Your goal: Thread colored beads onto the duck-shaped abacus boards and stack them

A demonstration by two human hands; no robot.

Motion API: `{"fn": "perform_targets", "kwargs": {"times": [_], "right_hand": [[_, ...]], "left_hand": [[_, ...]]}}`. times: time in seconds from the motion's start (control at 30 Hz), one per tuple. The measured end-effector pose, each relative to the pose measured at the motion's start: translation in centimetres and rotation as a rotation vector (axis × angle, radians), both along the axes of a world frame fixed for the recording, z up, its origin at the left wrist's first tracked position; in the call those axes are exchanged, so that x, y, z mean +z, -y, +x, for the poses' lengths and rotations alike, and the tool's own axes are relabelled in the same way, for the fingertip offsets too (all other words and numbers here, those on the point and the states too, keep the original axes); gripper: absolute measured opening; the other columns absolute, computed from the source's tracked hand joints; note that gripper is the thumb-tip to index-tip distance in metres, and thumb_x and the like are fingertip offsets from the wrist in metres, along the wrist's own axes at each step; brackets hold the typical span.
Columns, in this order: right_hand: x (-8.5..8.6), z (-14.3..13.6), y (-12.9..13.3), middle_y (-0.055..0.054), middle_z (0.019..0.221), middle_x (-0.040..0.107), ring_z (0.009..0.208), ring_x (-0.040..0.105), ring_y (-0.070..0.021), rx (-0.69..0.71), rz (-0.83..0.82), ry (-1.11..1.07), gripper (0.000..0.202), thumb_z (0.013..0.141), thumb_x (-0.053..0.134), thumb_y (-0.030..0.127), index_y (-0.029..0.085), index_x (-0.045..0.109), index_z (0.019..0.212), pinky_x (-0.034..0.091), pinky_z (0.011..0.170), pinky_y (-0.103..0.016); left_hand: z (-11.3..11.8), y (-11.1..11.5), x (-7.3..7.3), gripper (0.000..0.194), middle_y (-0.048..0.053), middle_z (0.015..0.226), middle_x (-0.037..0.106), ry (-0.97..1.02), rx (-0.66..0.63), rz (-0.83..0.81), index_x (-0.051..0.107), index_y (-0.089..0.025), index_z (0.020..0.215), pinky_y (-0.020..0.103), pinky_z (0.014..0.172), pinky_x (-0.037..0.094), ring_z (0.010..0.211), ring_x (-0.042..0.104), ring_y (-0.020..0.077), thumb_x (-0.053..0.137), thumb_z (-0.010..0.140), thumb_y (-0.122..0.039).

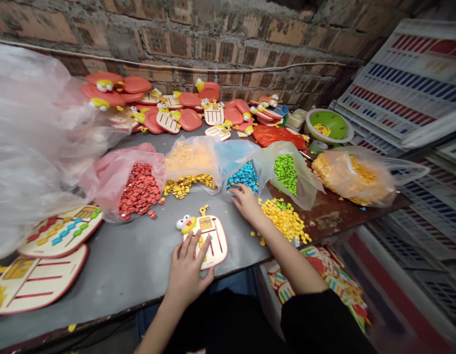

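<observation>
A cream toy board (219,246) with a red rim, slots and a goggle-eyed yellow head lies flat near the table's front edge. My left hand (187,268) rests on its left part, fingers spread over the yellow pieces and a blue one on it. My right hand (246,201) reaches to the front edge of a bag of blue pieces (246,176); its fingers are bent, and whatever lies between their tips is too small to make out. Just right of that forearm is a pile of loose yellow pieces (287,222).
Bags of red (139,191), gold (183,186) and green pieces (286,172) line the table (120,265). Toy boards (50,280) lie at left, others (189,119) along the brick wall. A green bowl (329,124) stands back right, with crates (401,88) beyond.
</observation>
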State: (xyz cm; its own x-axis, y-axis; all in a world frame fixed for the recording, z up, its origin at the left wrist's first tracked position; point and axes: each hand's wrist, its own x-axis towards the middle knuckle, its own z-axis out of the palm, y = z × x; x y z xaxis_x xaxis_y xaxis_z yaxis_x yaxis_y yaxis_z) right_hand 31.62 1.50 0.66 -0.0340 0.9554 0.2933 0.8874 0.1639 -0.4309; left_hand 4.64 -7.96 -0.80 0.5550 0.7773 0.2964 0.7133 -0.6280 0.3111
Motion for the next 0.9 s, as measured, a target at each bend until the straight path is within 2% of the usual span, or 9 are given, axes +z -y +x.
{"fn": "perform_targets", "kwargs": {"times": [0.07,0.13,0.27,0.33,0.4,0.5,0.67,0.77,0.9], "right_hand": [[-0.3,0.5,-1.9,-0.014,0.100,0.064,0.098,0.058,-0.0266,0.015,-0.105,0.068,0.015,0.083,0.058,0.005,0.015,0.068,0.085,0.048,0.089,-0.042],[-0.3,0.0,-2.1,-0.011,0.089,0.065,0.091,0.060,-0.0245,0.060,-0.106,0.028,0.016,0.084,0.057,0.005,0.016,0.066,0.076,0.050,0.085,-0.039],[-0.1,-2.7,1.1,-0.008,0.098,0.067,0.094,0.062,-0.0207,0.208,0.092,-0.291,0.007,0.087,0.061,0.015,0.020,0.064,0.084,0.051,0.085,-0.036],[-0.5,-4.2,2.7,-0.007,0.100,0.067,0.094,0.063,-0.0194,0.290,0.099,-0.380,0.007,0.089,0.059,0.017,0.021,0.064,0.085,0.051,0.085,-0.035],[-1.1,-5.4,3.6,-0.007,0.097,0.067,0.091,0.063,-0.0191,0.335,0.084,-0.378,0.013,0.091,0.055,0.018,0.021,0.064,0.083,0.052,0.082,-0.035],[-1.8,-6.2,3.8,-0.007,0.090,0.067,0.087,0.061,-0.0207,0.332,0.100,-0.308,0.016,0.091,0.055,0.019,0.021,0.064,0.077,0.050,0.080,-0.037],[-1.5,-6.0,5.2,-0.006,0.083,0.066,0.084,0.059,-0.0208,0.323,0.061,-0.288,0.013,0.091,0.056,0.019,0.020,0.065,0.082,0.049,0.077,-0.036],[-1.6,-6.0,6.4,-0.005,0.081,0.066,0.079,0.061,-0.0200,0.279,-0.011,-0.379,0.009,0.090,0.059,0.023,0.021,0.067,0.094,0.050,0.074,-0.035],[-2.3,-6.8,6.7,-0.005,0.087,0.071,0.079,0.066,-0.0200,0.215,-0.083,-0.536,0.027,0.087,0.064,0.028,0.022,0.064,0.114,0.053,0.076,-0.036]], "left_hand": [[0.0,0.0,0.1,0.061,0.011,0.148,0.044,-0.011,0.002,-0.015,0.052,-0.026,0.138,0.048,0.103,0.031,0.137,0.037,0.0325,0.061,0.079,-0.036],[-0.1,0.1,0.1,0.060,0.010,0.149,0.043,-0.017,0.005,-0.023,0.052,-0.027,0.138,0.048,0.104,0.030,0.137,0.037,0.0324,0.061,0.079,-0.036],[-0.2,0.1,0.2,0.062,0.009,0.150,0.042,-0.015,0.011,-0.039,0.049,-0.028,0.140,0.047,0.105,0.029,0.136,0.038,0.0315,0.060,0.080,-0.038],[-0.3,0.1,0.2,0.065,0.009,0.150,0.041,-0.012,0.014,-0.046,0.046,-0.027,0.143,0.047,0.105,0.029,0.136,0.039,0.0312,0.059,0.080,-0.038],[-0.3,0.0,0.2,0.067,0.009,0.150,0.042,-0.012,0.018,-0.049,0.044,-0.025,0.144,0.047,0.106,0.029,0.135,0.039,0.0315,0.059,0.080,-0.038],[-0.4,0.1,0.1,0.068,0.009,0.150,0.042,-0.009,0.021,-0.055,0.043,-0.025,0.144,0.048,0.106,0.027,0.135,0.039,0.0316,0.059,0.079,-0.038],[-0.3,0.1,-0.1,0.067,0.009,0.150,0.042,0.001,0.032,-0.079,0.045,-0.027,0.143,0.049,0.107,0.026,0.135,0.038,0.0319,0.061,0.079,-0.040],[-0.3,0.0,-0.2,0.068,0.009,0.149,0.044,0.021,0.031,-0.084,0.047,-0.027,0.141,0.049,0.107,0.027,0.135,0.039,0.0323,0.063,0.078,-0.042],[-0.3,-0.1,-0.1,0.066,0.011,0.147,0.045,0.010,0.012,-0.079,0.049,-0.025,0.140,0.048,0.106,0.030,0.135,0.038,0.0330,0.064,0.077,-0.037]]}}
